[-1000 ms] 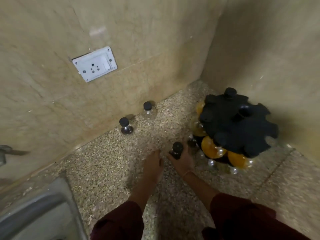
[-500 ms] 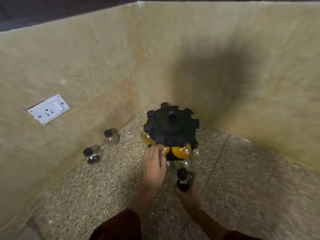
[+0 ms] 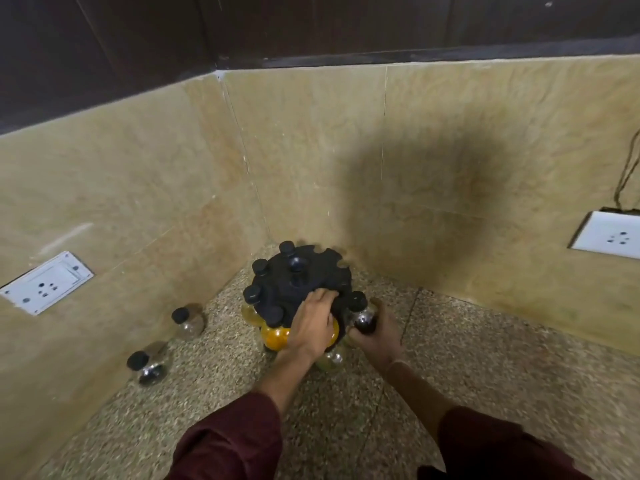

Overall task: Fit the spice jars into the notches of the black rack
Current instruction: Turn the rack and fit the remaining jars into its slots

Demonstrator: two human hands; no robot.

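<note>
Two loose spice jars stand by the left wall on the speckled desk (image 3: 485, 358): a near jar (image 3: 147, 367) with dark contents and a far jar (image 3: 187, 322) that looks nearly clear. The black rack (image 3: 298, 278), a round notched disc in the corner, carries four black-capped jars along its left rim; the front one (image 3: 275, 332) holds orange powder. The left hand (image 3: 311, 327) lies spread on the rack's front edge. The right hand (image 3: 375, 336) grips a dark-filled jar (image 3: 362, 315) against the rack's right side, possibly already notched.
</note>
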